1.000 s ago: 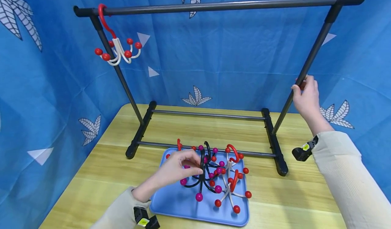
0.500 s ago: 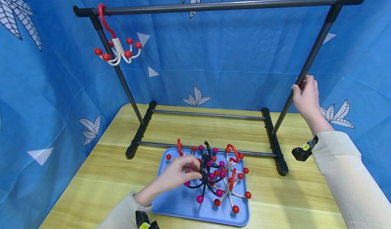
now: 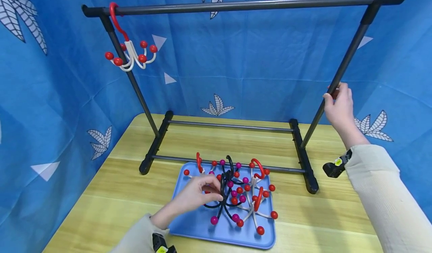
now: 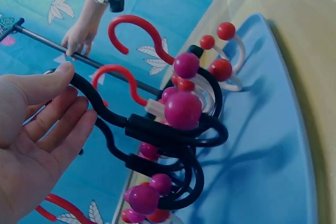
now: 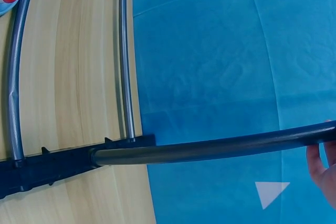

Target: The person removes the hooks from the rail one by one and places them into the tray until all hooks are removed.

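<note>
In the head view, my left hand (image 3: 199, 193) pinches the hook of a black multi-arm hanger (image 3: 222, 203) with magenta ball tips, over the blue tray (image 3: 219, 238). The left wrist view has the thumb and fingers on the curved hook of this hanger (image 4: 157, 132). Whether its arms touch the tray or its neighbours cannot be told. My right hand (image 3: 340, 108) grips the right upright (image 3: 320, 120) of a black rack. At the right wrist view's edge, only part of that hand (image 5: 326, 177) shows. A white hanger with a red hook (image 3: 129, 54) hangs at the top rail's left end.
Another black hanger (image 3: 229, 172) and several red-and-white ones, such as the front right one (image 3: 254, 208), crowd the tray. The rack's top rail (image 3: 249, 5) spans the scene above. Its lower bar (image 3: 270, 167) runs just behind the tray. A blue cloth (image 3: 270, 58) hangs behind.
My left hand has shifted the black hanger a little right, then back left and nearer, and its arms have turned. The right hand keeps its grip on the upright.
</note>
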